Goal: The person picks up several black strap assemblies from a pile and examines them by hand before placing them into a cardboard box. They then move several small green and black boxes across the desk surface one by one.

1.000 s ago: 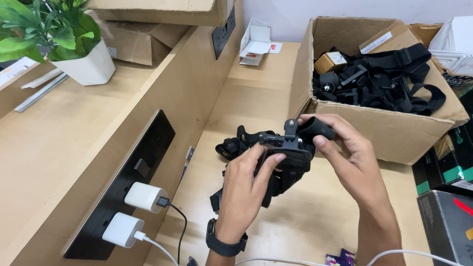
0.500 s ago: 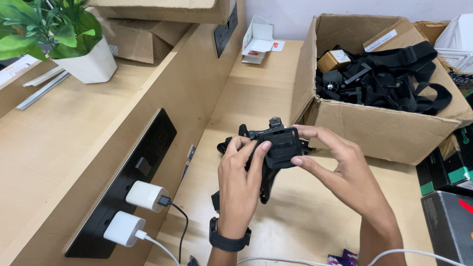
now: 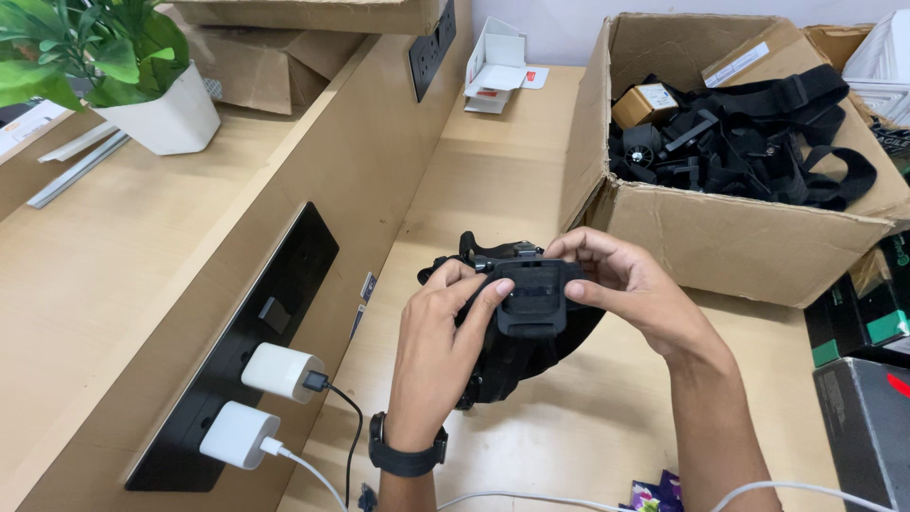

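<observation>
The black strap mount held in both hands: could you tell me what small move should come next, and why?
Probably tilt the mount plate up a little toward the camera. Both hands grip it above the desk: the left hand pinches its left edge and the right hand curls over the top, where a small clip sits partly hidden by fingers. The straps hang loose underneath.

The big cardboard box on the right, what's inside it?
The cardboard box holds a tangle of black straps and mounts and a small brown carton. Whatever lies beneath them is covered.

Two white chargers (image 3: 258,400), one plant (image 3: 85,47)
</observation>
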